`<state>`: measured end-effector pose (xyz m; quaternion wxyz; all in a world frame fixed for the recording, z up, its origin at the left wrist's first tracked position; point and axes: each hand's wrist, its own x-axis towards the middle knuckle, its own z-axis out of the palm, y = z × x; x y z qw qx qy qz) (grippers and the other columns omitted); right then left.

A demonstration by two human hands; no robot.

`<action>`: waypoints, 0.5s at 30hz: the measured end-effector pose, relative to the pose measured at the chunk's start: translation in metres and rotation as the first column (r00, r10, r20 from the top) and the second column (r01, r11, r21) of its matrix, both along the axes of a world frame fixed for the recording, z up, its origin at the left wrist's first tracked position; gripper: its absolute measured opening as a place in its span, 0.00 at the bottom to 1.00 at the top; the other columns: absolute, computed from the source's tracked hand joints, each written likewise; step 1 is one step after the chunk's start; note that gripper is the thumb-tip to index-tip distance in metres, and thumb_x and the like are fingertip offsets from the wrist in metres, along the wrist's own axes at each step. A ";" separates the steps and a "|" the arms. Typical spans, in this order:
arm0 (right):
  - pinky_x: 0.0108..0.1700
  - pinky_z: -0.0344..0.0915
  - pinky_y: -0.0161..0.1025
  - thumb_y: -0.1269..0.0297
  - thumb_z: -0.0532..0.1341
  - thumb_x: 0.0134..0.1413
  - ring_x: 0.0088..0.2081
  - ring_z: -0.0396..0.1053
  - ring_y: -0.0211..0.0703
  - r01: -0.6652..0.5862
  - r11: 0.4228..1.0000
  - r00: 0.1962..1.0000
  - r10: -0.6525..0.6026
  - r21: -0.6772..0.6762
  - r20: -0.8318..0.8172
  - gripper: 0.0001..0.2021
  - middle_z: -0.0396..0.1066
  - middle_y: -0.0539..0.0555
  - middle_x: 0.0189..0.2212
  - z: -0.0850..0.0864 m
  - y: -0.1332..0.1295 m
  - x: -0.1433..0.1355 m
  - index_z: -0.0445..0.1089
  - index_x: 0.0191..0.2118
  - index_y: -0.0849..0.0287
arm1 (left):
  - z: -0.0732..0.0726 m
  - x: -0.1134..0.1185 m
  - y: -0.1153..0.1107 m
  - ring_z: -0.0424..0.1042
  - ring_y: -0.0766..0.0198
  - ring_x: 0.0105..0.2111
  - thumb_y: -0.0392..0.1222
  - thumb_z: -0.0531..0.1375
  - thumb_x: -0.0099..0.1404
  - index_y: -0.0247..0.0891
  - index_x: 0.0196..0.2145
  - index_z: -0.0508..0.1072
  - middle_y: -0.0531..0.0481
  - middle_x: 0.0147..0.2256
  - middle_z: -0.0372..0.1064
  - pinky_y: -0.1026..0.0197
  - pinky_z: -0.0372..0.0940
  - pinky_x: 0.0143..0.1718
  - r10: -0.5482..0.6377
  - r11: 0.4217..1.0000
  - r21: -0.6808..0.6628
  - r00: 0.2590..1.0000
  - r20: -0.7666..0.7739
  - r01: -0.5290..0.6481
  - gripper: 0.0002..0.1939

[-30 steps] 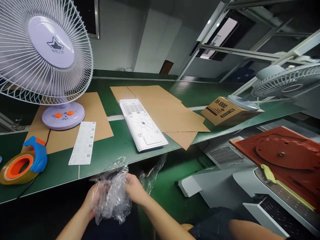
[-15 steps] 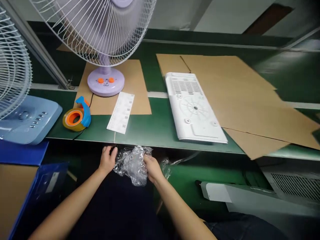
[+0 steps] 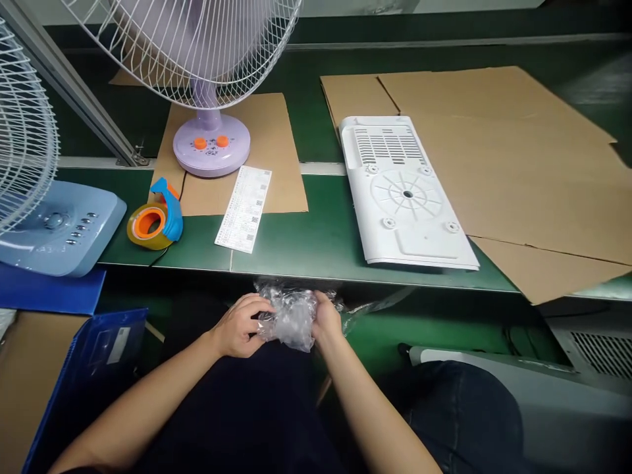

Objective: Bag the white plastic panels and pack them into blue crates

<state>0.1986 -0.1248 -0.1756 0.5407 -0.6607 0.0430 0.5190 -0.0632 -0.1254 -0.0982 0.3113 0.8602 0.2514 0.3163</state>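
Note:
A crumpled clear plastic bag (image 3: pixel 291 319) is bunched between my two hands, just below the bench's front edge and above my lap. My left hand (image 3: pixel 243 326) presses on its left side with curled fingers. From the right, my right hand (image 3: pixel 326 321) grips the bunched film, its fingertips partly hidden by the plastic. A loose strip of the clear film trails off to the right under the bench edge. Beyond my hands, a white fan base (image 3: pixel 407 194) lies underside up on the bench.
A lilac fan (image 3: pixel 212 145) stands on cardboard (image 3: pixel 284 191) at the back left, a blue fan (image 3: pixel 64 227) at far left. Near the edge lie a tape dispenser (image 3: pixel 151 224) and a label sheet (image 3: pixel 244 209). Cardboard sheets (image 3: pixel 523 164) cover the right. A blue bin (image 3: pixel 113 349) stands lower left.
My left hand has moved right and closed onto the plastic bag, which is now bunched smaller. My right hand has shifted right with it. The view has tilted slightly down.

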 end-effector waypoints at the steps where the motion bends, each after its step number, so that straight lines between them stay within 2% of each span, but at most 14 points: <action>1: 0.28 0.73 0.40 0.58 0.72 0.54 0.26 0.73 0.46 0.045 0.999 0.999 -0.045 -0.012 -0.003 0.12 0.72 0.49 0.23 -0.001 0.001 0.007 0.69 0.35 0.55 | -0.002 -0.003 0.001 0.75 0.47 0.60 0.37 0.64 0.69 0.44 0.45 0.84 0.41 0.56 0.79 0.36 0.66 0.68 0.008 1.000 0.009 1.000 -0.003 -0.008 0.10; 3: 0.27 0.72 0.38 0.60 0.69 0.57 0.25 0.72 0.43 0.120 0.992 0.993 -0.120 -0.027 -0.006 0.10 0.72 0.46 0.24 -0.003 0.000 0.017 0.68 0.37 0.54 | -0.013 -0.014 0.003 0.76 0.48 0.59 0.36 0.63 0.69 0.45 0.48 0.84 0.42 0.55 0.80 0.36 0.68 0.66 0.071 0.997 -0.006 0.997 -0.013 -0.071 0.13; 5: 0.26 0.71 0.35 0.63 0.68 0.58 0.24 0.70 0.41 0.160 0.986 0.987 -0.161 -0.035 -0.023 0.08 0.71 0.45 0.24 -0.003 -0.003 0.021 0.67 0.38 0.54 | -0.031 -0.030 0.006 0.76 0.48 0.57 0.36 0.62 0.70 0.45 0.48 0.85 0.41 0.54 0.79 0.40 0.71 0.61 0.174 0.982 -0.066 0.984 -0.032 -0.176 0.14; 7: 0.25 0.71 0.35 0.66 0.67 0.58 0.23 0.69 0.39 0.162 0.986 0.985 -0.164 -0.048 -0.058 0.06 0.69 0.45 0.23 -0.003 -0.009 0.017 0.68 0.38 0.54 | -0.052 -0.052 0.011 0.76 0.48 0.55 0.36 0.62 0.70 0.45 0.45 0.86 0.41 0.53 0.80 0.43 0.73 0.58 0.301 0.941 -0.142 0.951 -0.075 -0.309 0.13; 9: 0.27 0.74 0.35 0.68 0.66 0.57 0.22 0.69 0.39 0.145 0.988 0.984 -0.150 -0.062 -0.095 0.06 0.68 0.45 0.21 -0.002 -0.013 0.008 0.68 0.37 0.55 | -0.070 -0.074 0.017 0.76 0.47 0.53 0.38 0.64 0.68 0.45 0.40 0.86 0.41 0.50 0.80 0.42 0.72 0.58 0.428 0.865 -0.224 0.893 -0.139 -0.449 0.09; 10: 0.28 0.75 0.36 0.69 0.66 0.56 0.23 0.70 0.39 0.136 0.989 0.984 -0.143 -0.061 -0.109 0.06 0.69 0.45 0.22 -0.001 -0.015 0.002 0.69 0.37 0.56 | -0.077 -0.084 0.020 0.76 0.45 0.53 0.40 0.66 0.66 0.44 0.37 0.86 0.41 0.48 0.81 0.40 0.71 0.60 0.492 0.808 -0.284 0.856 -0.161 -0.517 0.06; 12: 0.33 0.79 0.39 0.70 0.66 0.55 0.25 0.73 0.40 0.127 0.991 0.983 -0.130 -0.038 -0.126 0.07 0.72 0.47 0.24 0.001 -0.015 -0.010 0.70 0.38 0.56 | -0.085 -0.098 0.026 0.75 0.42 0.53 0.43 0.71 0.60 0.43 0.33 0.85 0.40 0.45 0.81 0.38 0.67 0.64 0.611 0.637 -0.489 0.777 -0.152 -0.596 0.04; 13: 0.36 0.81 0.40 0.70 0.67 0.55 0.27 0.75 0.41 0.123 0.992 0.983 -0.124 -0.019 -0.134 0.07 0.74 0.48 0.26 0.002 -0.014 -0.015 0.70 0.39 0.56 | -0.086 -0.102 0.028 0.76 0.41 0.52 0.46 0.72 0.58 0.42 0.31 0.84 0.40 0.43 0.81 0.38 0.67 0.64 0.657 0.547 -0.593 0.742 -0.133 -0.590 0.06; 15: 0.41 0.83 0.45 0.69 0.67 0.55 0.31 0.78 0.43 0.117 0.993 0.983 -0.112 0.026 -0.145 0.08 0.76 0.50 0.29 0.004 -0.010 -0.025 0.70 0.40 0.56 | -0.082 -0.103 0.029 0.78 0.42 0.48 0.52 0.74 0.55 0.41 0.30 0.82 0.41 0.38 0.81 0.38 0.70 0.60 0.736 0.389 -0.780 0.674 -0.056 -0.490 0.13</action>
